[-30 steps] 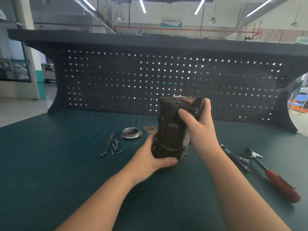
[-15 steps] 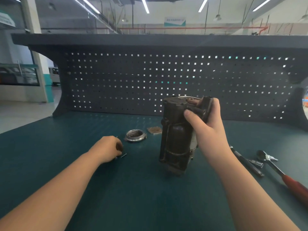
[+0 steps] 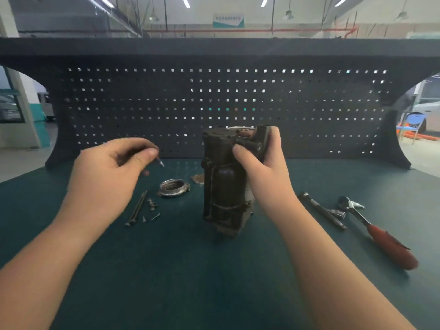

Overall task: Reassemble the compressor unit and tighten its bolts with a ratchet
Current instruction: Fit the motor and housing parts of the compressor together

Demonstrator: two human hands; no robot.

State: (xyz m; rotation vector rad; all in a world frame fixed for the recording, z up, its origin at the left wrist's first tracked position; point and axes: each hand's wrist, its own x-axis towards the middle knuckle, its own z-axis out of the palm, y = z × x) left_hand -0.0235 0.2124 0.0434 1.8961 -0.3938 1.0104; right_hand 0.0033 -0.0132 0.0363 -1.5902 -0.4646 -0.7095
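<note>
Centre of frame: dark cast-metal compressor body [image 3: 225, 182] stands upright on the dark green surface [image 3: 214, 282], base down, top open.
Right hand: right hand [image 3: 262, 167] grips the body's upper end, thumb across the front, fingers curled round the far side.
Left hand: left hand [image 3: 107, 177] is raised at left of centre, fingers pinching a small silver screw [image 3: 161, 162], tip showing.
Handling: looks heavy, rigid and ribbed, probably greasy; best held high on the casting as now, with the base planted.
Loose parts: silver round flanged cover [image 3: 173, 187], two long dark bolts [image 3: 137, 209] and small screws [image 3: 152, 206] lie just left of the body.
Right of frame: red-handled ratchet [image 3: 378, 232] and steel extension bar [image 3: 321, 210] lie untouched.
</note>
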